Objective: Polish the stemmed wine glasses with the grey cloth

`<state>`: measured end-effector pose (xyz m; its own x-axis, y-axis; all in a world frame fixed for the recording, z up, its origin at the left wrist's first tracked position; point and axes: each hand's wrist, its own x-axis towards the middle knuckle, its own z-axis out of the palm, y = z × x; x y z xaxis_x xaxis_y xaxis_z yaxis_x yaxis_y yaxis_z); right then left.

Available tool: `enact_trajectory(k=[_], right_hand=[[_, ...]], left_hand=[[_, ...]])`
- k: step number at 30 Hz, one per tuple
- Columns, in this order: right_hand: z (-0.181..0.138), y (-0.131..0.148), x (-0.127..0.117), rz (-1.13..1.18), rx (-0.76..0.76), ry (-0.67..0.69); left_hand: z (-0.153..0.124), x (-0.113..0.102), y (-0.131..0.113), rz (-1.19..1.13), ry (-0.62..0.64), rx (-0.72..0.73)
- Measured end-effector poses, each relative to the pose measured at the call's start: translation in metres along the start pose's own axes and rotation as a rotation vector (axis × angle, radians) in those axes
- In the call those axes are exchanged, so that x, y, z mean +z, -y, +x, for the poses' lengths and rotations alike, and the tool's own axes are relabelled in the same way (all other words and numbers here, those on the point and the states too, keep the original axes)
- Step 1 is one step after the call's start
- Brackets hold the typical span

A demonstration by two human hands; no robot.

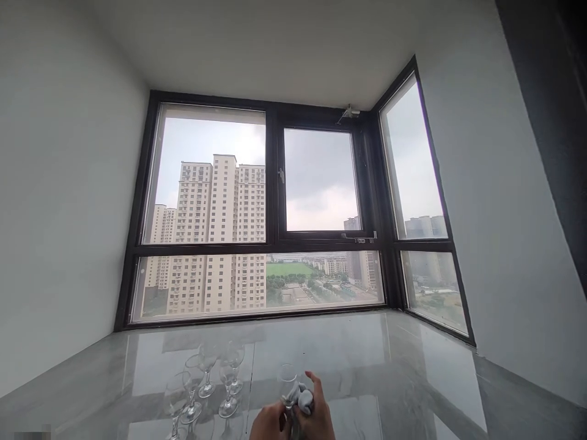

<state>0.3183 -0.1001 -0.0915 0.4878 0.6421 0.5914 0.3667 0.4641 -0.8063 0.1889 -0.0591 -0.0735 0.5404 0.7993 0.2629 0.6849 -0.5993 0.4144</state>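
At the bottom centre, my left hand (269, 421) is closed around the lower part of a clear stemmed glass (287, 373), its bowl upward. My right hand (320, 417) grips a light grey cloth (304, 398) against the glass, just below the bowl. The right index finger sticks out, while the other fingers are partly hidden. Both hands are close together, and they cover most of the stem and foot. To their left, several similar stemmed glasses (228, 407) stand upright on the glossy grey sill (339, 360).
A dark-framed window (271, 244) rises behind the sill, with a handle (281, 175) and a metal stay (360, 239). Another window pane (413, 159) angles off at the right. White walls (59, 201) close in the sides. Tall buildings stand outside.
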Motion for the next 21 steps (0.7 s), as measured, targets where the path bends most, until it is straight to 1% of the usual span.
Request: enact_trajectory(k=[3, 7, 10, 14, 16, 18, 21], right_hand=[[-0.002, 0.003, -0.001, 0.031, -0.019, 0.018], [-0.002, -0.004, 0.001, 0.052, -0.091, 0.010], [-0.002, -0.007, 0.001, 0.063, -0.121, 0.016], [-0.003, 0.000, -0.006, 0.035, -0.116, 0.034], [-0.003, 0.006, -0.011, -0.004, -0.105, 0.004], [-0.003, 0.009, -0.015, -0.045, -0.089, -0.069], [-0.003, 0.011, -0.015, -0.080, -0.078, -0.172]], left_hand=[[-0.003, -0.005, -0.004, 0.011, 0.009, -0.041], [0.000, -0.005, -0.004, 0.061, 0.032, -0.125], [0.001, -0.001, -0.003, 0.098, 0.010, -0.126], [-0.006, 0.000, -0.007, 0.104, -0.037, -0.131], [-0.009, -0.001, -0.010, 0.101, -0.067, -0.131], [-0.011, -0.003, -0.011, 0.097, -0.081, -0.121], [-0.011, -0.005, -0.012, 0.088, -0.055, -0.102]])
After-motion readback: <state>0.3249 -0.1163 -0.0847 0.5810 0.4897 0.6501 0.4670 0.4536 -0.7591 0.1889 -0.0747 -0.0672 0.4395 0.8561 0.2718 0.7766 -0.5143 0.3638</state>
